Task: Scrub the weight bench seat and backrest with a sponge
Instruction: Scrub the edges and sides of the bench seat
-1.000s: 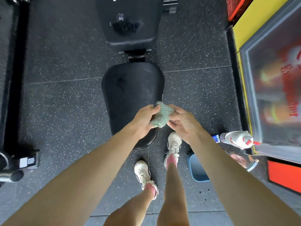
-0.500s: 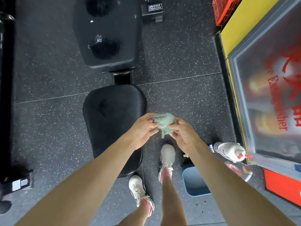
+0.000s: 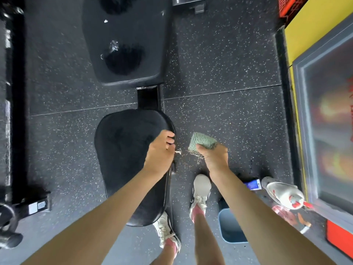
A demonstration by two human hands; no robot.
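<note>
— So, where is the sponge?

— Off the bench. The right hand grips the green sponge from below, fingers clenched round it, and a scrap of mesh netting dangles under it. It is held above the speckled rubber floor, just beside the right edge of the seat, not touching the pad.

— And the left hand?

— Over the seat's right edge, back of the hand up, fingers curled. Whether they clasp the rim of the pad or nothing at all, I cannot tell. A small metal knob sticks out just beside them.

— The backrest?

— Beyond the seat's far end, joined to it by a black frame bar. Two dark patches show on its pad, with a small glint at the nearer one.

— Anything else on the floor?

— A white spray bottle with red trim is near the right edge, close to a glass-fronted cabinet. A blue tub sits by the right foot. Both feet wear pale trainers; one shoe is between the seat and the tub.
</note>
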